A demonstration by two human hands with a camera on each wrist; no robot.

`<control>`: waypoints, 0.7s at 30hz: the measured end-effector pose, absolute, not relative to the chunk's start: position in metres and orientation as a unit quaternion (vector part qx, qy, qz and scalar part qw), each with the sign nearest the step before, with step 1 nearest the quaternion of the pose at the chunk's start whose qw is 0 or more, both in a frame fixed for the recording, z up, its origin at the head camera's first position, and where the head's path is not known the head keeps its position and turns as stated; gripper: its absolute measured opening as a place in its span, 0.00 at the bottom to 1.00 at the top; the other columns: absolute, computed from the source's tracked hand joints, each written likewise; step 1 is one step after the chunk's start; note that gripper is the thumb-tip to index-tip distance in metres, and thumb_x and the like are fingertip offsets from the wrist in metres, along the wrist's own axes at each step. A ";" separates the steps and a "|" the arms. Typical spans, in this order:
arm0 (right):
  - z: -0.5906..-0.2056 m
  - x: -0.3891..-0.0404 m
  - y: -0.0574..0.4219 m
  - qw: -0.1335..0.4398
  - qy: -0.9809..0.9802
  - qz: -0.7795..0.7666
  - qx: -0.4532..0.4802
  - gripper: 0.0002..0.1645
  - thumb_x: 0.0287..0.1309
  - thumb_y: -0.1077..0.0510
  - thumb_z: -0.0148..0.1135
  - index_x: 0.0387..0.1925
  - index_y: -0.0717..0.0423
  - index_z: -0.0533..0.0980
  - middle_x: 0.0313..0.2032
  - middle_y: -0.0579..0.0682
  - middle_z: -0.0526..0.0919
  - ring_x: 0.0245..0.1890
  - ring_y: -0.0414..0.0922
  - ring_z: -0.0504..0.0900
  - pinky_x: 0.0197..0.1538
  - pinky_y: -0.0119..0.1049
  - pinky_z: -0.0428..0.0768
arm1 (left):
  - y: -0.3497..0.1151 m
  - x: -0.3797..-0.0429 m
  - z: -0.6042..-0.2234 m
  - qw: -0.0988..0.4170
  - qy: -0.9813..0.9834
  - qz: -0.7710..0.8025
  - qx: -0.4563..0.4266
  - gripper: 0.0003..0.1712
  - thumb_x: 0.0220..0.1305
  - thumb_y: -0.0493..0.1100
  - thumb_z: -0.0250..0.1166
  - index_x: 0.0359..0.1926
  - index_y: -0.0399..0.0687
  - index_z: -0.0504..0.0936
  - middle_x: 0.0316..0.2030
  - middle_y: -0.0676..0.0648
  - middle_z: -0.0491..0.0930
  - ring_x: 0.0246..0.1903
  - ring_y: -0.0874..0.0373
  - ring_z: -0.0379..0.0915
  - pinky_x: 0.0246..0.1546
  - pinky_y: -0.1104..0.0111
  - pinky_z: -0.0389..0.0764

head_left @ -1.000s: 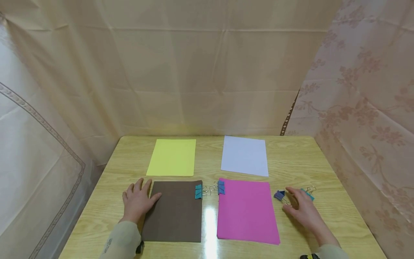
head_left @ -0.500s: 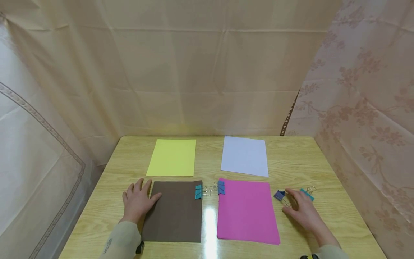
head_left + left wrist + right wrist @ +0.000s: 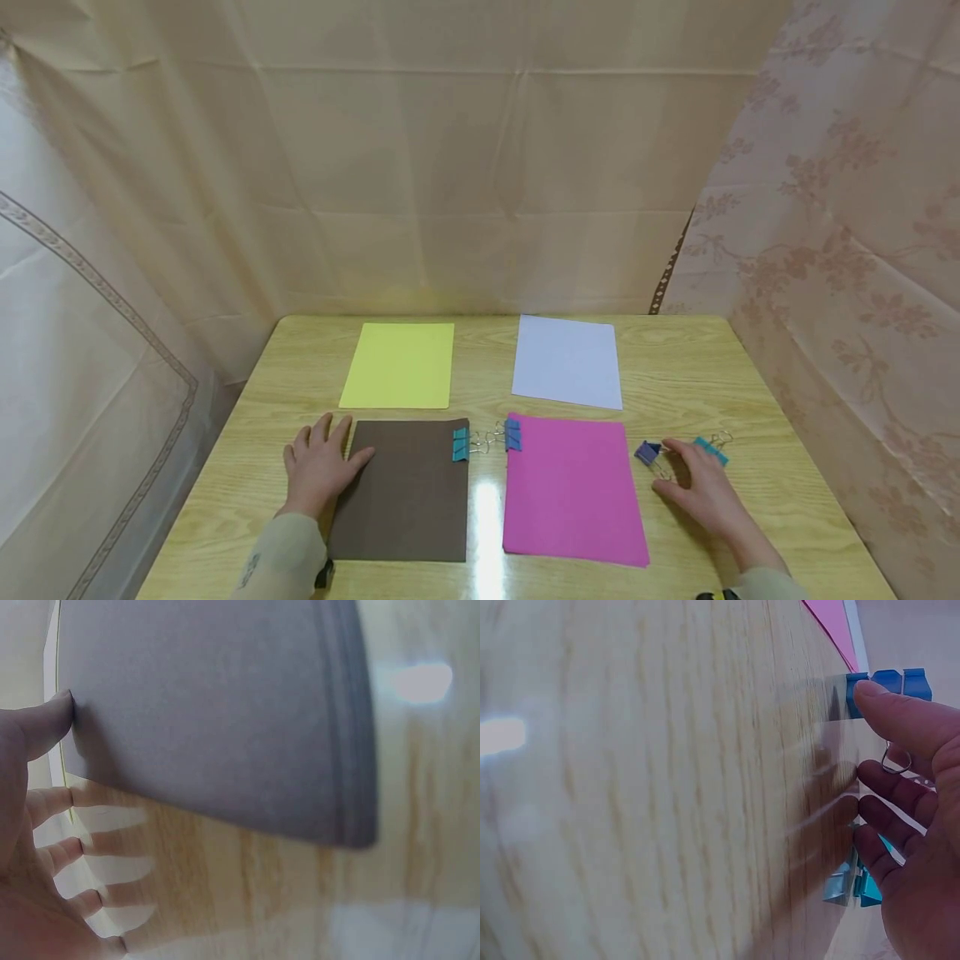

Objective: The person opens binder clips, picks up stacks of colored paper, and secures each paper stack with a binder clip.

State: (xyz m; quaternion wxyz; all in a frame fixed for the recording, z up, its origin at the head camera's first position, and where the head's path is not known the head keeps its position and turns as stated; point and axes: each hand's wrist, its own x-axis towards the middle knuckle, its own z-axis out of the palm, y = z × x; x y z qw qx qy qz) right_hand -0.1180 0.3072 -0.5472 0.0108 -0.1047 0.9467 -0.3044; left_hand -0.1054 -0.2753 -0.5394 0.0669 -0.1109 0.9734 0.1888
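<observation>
My left hand (image 3: 318, 471) lies with fingers spread at the left edge of a dark brown paper stack (image 3: 405, 492). Its thumb touches the stack; the other fingers are on the table. A teal binder clip (image 3: 461, 444) grips the stack's upper right. Near the right edge of a magenta paper stack (image 3: 573, 492), my right hand (image 3: 705, 487) is beside a loose blue binder clip (image 3: 648, 452), thumb and index finger apart around its wire handle (image 3: 895, 759). A loose teal binder clip (image 3: 711, 451) lies behind that hand, partly hidden by fingers in the right wrist view.
A yellow sheet (image 3: 397, 365) and a white sheet (image 3: 567, 361) lie farther back on the wooden table (image 3: 483, 367). Another blue binder clip (image 3: 513, 434) is fixed to the magenta stack's upper left. Cloth curtains (image 3: 480, 167) enclose the table's back and sides.
My right hand has shifted very slightly, its fingertips a touch lower and nearer the loose blue clip's handle. The left hand and papers have stayed put.
</observation>
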 end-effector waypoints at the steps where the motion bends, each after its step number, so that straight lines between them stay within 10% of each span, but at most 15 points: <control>1: -0.547 -0.118 0.307 0.010 0.947 -0.304 -0.105 0.42 0.58 0.52 0.75 0.66 0.69 0.68 0.61 0.70 0.73 0.63 0.71 0.66 0.63 0.70 0.63 | -0.275 -0.105 -0.540 0.067 0.973 0.189 -0.111 0.47 0.67 0.64 0.64 0.76 0.44 0.62 0.76 0.30 0.50 0.71 0.22 0.41 0.66 0.26 0.39; 21: -0.549 -0.116 0.306 -0.010 0.948 -0.300 -0.107 0.39 0.54 0.54 0.77 0.62 0.69 0.71 0.56 0.69 0.76 0.59 0.69 0.68 0.60 0.68 0.65 | -0.276 -0.106 -0.543 0.061 0.974 0.185 -0.111 0.47 0.66 0.64 0.64 0.76 0.44 0.63 0.75 0.30 0.51 0.71 0.22 0.42 0.66 0.26 0.40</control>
